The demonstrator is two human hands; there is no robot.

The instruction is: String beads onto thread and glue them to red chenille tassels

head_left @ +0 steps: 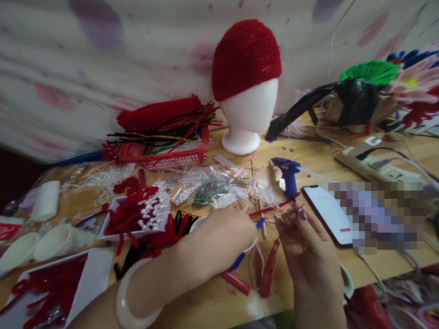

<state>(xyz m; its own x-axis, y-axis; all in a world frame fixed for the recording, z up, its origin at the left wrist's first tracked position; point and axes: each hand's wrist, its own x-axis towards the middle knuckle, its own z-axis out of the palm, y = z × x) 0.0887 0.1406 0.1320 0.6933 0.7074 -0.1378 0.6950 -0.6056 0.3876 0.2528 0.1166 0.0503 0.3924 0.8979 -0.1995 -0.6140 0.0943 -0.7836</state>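
My left hand (233, 233), with a white bangle (125, 292) on the forearm, reaches across over a white bowl (197, 224). Its fingers point down and away, hidden behind the back of the hand. Blue handles (237, 261) stick out beneath it, their tool covered. To the right, my right hand (307, 242) is raised, palm turned up, with thumb and fingertips pinched together. Whatever is in that pinch is too small to make out. Between the hands lie a red tassel (269, 272) and a dark red tube (235, 282).
A white foam head (248, 114) wearing a red cap (247, 59) stands behind. Around it are a red basket (164, 155) of pipe cleaners, bagged beads (209, 194), a blue glue gun (288, 176), a phone (327, 214), a power strip (384, 167) and a box with pearl strings (154, 208).
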